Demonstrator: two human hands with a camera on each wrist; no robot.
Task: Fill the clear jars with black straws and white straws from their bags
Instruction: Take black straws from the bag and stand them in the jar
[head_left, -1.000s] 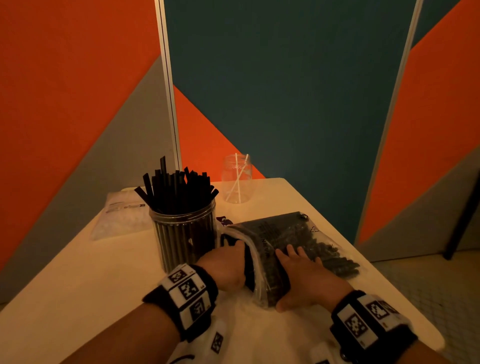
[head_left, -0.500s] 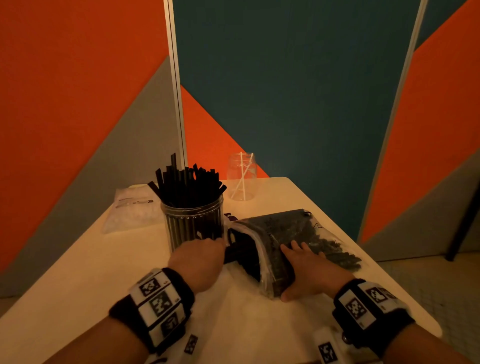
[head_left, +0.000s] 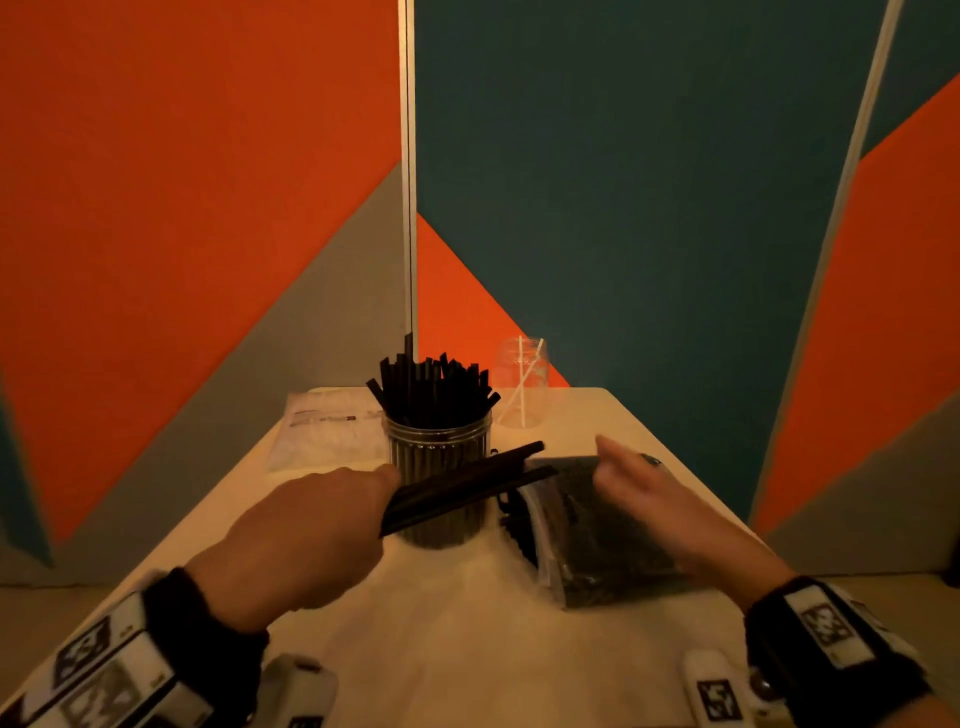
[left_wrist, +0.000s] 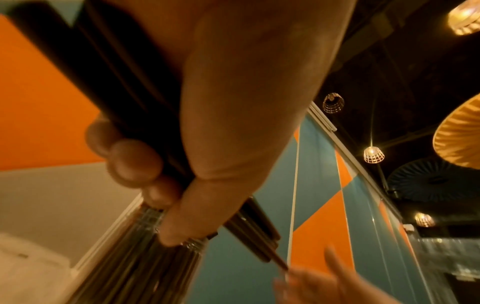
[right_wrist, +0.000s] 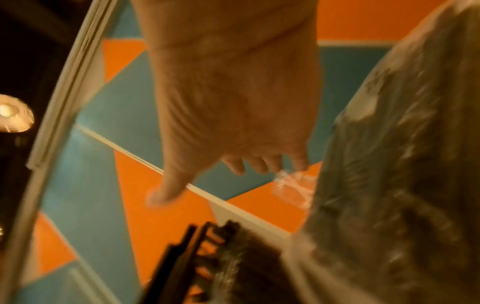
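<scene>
My left hand grips a bundle of black straws held nearly level in front of the clear jar, which is packed with upright black straws. In the left wrist view my fingers curl round the black straws. The clear bag of black straws lies on the table to the right, its mouth facing left. My right hand hovers just above the bag with straight fingers, holding nothing. A smaller clear jar with two white straws stands at the back.
A flat bag of white straws lies at the back left of the pale table. Orange, grey and teal partition panels close in behind the table. The table's right edge drops to the floor.
My left hand has drawn a bundle of black straws out of the bag and moved left toward the jar. My right hand has lifted off the bag.
</scene>
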